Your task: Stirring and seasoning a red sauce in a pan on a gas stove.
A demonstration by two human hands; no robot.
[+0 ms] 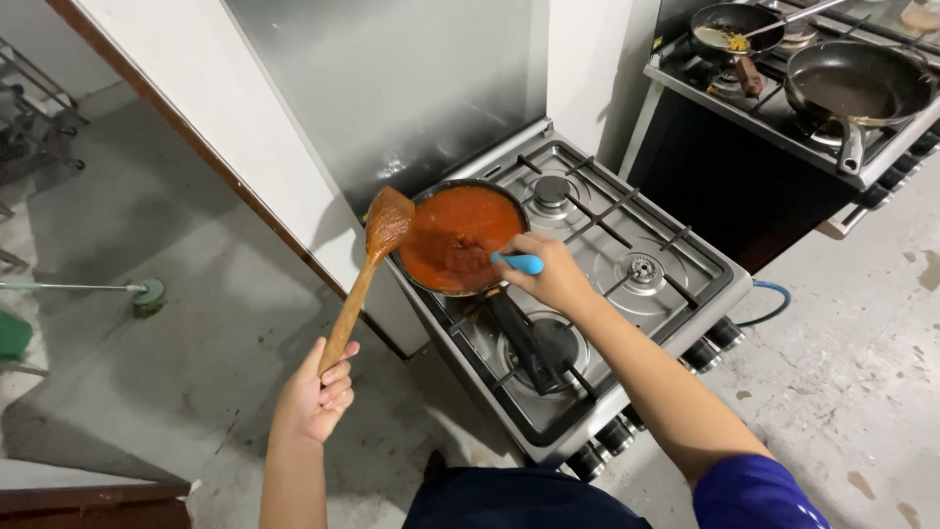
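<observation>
My left hand (315, 397) is closed around the end of a long wooden spatula (364, 276), which I hold tilted up and off to the left of the stove (676, 284), its broad blade smeared orange-red and raised just beside the rim of the pan (416, 206). My right hand (550, 274) is over the near edge of that pan, fingers wrapped around a small utensil with a light blue handle (519, 263); its working end points into the red sauce (455, 235), though I cannot tell what shape that end has. The pan sits on the back-left burner with its dark handle (519, 338) running toward me over the front-left burner. The sauce looks thick, smooth and evenly coloured, spread right across the pan, so I judge the cooking well along, with tasting or scraping in hand and the pan not yet taken off the burner. On a second stove (774, 118) at the far right stand two more pans (852, 88).
</observation>
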